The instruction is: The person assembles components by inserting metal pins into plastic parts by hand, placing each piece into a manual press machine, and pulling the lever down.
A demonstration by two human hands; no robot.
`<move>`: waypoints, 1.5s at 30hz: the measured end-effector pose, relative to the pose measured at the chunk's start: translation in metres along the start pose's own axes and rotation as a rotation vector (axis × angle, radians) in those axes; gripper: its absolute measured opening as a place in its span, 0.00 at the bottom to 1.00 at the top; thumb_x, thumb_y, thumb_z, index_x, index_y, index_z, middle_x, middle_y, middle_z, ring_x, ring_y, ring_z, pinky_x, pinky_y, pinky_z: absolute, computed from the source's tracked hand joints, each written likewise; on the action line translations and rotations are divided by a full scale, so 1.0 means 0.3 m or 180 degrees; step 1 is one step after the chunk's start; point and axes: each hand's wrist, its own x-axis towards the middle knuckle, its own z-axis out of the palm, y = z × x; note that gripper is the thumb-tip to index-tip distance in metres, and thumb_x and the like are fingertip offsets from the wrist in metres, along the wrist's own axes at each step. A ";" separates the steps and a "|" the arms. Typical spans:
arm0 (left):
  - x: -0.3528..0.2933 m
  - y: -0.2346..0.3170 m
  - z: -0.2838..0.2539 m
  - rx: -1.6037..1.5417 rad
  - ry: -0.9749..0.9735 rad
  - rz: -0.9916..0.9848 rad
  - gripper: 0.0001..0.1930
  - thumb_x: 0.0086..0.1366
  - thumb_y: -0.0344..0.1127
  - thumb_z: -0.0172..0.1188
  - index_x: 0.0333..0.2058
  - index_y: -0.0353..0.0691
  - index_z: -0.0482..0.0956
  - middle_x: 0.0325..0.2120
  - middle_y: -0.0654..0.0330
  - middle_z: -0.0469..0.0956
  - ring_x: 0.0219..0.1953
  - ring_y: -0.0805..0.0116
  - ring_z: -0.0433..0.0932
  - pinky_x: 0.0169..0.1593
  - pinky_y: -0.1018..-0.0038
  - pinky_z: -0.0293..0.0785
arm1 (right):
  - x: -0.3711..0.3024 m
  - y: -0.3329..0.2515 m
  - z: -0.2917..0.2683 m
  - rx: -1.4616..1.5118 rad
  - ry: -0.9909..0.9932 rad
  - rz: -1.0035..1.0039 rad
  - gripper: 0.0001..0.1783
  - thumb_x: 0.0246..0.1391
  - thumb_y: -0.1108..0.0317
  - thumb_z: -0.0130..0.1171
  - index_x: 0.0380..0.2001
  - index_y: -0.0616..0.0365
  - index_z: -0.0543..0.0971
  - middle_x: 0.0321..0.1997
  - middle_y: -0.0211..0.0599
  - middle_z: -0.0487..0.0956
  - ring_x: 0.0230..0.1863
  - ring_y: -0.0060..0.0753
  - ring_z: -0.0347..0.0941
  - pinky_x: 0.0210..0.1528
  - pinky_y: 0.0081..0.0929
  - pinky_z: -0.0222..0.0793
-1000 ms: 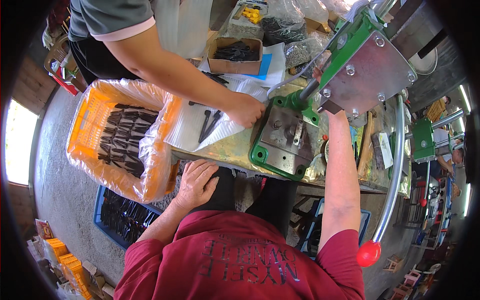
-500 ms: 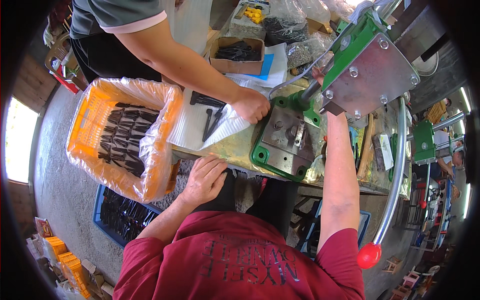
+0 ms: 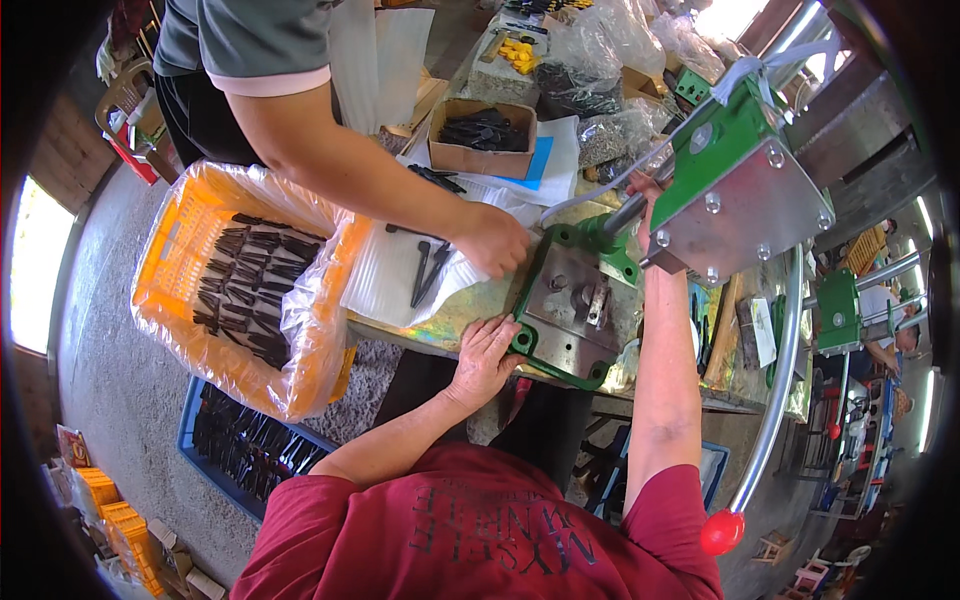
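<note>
1 worktop (image 3: 440, 328); on it, 1 green lever press (image 3: 715, 220). 1 orange crate (image 3: 168, 285), plastic-lined, left. 1 white foam sheet (image 3: 375, 290), beneath a co-worker's hand (image 3: 492, 240). 2 hands, wearer's: left hand (image 3: 485, 360), fingers extended, empty, at press base's (image 3: 575, 335) near-left corner; right hand (image 3: 647, 188), half hidden behind press, grip cannot be told. Slender black pieces (image 3: 419, 276), on sheet.

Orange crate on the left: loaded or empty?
Loaded: dark parts lie in rows inside the orange crate, under no lid. How many layers deep: cannot tell.
</note>
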 end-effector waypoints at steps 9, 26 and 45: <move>-0.003 0.005 0.003 -0.0019 0.0115 -0.0082 0.24 0.39 0.36 0.62 0.38 0.38 0.68 0.39 0.54 0.70 0.43 0.59 0.68 0.47 0.64 0.60 | -0.013 -0.054 0.073 -0.0324 0.0421 0.0318 0.15 0.28 0.87 0.53 0.25 0.60 0.69 0.21 0.34 0.70 0.22 0.29 0.67 0.27 0.28 0.66; -0.019 -0.008 0.006 0.0035 -0.0091 -0.0155 0.25 0.40 0.37 0.61 0.39 0.37 0.67 0.40 0.54 0.69 0.44 0.58 0.66 0.48 0.64 0.59 | 0.047 0.016 0.015 -0.0955 -0.0391 -0.0047 0.04 0.36 0.76 0.57 0.20 0.58 0.72 0.22 0.28 0.70 0.22 0.19 0.64 0.25 0.15 0.59; -0.030 -0.012 -0.012 -0.0047 -0.0329 -0.0105 0.28 0.39 0.37 0.63 0.41 0.35 0.65 0.43 0.50 0.67 0.47 0.54 0.65 0.49 0.63 0.59 | 0.051 0.074 -0.005 -0.0919 -0.0174 -0.0541 0.26 0.32 0.81 0.58 0.39 0.58 0.64 0.33 0.31 0.67 0.31 0.25 0.65 0.30 0.24 0.68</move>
